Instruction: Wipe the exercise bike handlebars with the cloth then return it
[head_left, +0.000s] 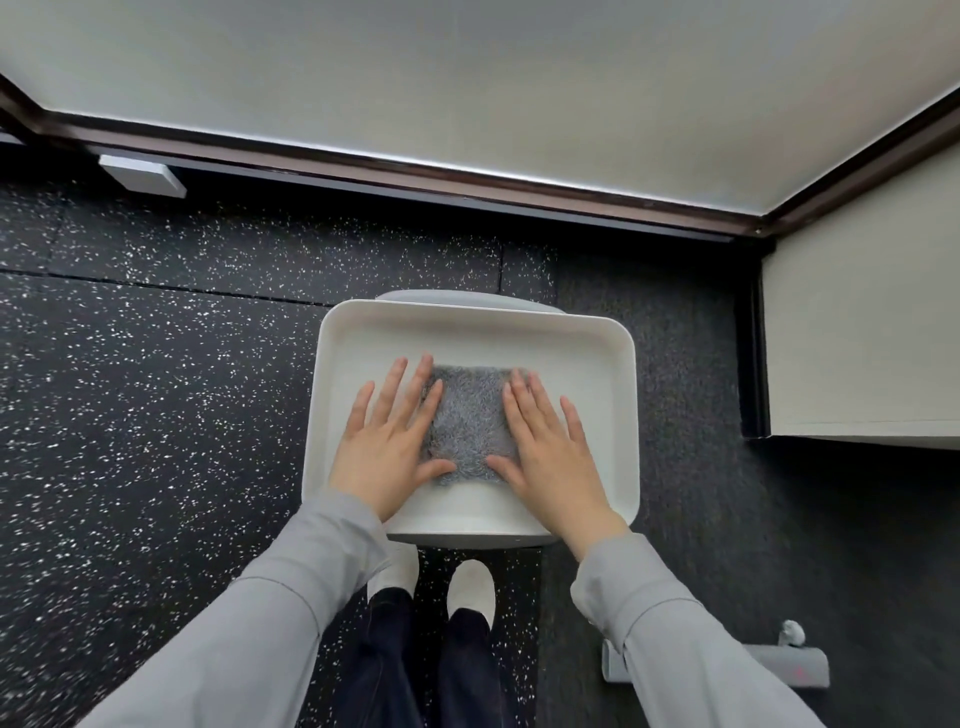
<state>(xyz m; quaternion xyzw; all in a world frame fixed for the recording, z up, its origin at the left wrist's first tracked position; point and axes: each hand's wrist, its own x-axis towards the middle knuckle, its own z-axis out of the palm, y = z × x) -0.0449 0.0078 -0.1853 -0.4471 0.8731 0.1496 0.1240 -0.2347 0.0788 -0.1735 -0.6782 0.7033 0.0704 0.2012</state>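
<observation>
Speckled black floor (156, 364) surrounds a white tray (467, 317) where the folded grey cloth (470, 421) lies, left hand (389, 441) and right hand (550, 447) flat on its edges, fingers straight, gripping nothing — the wiping seems either finished or not yet begun, and nothing shows which.

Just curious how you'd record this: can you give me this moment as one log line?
left hand: flat, on cloth | right hand: flat, on cloth | cloth: folded, in tray
</observation>
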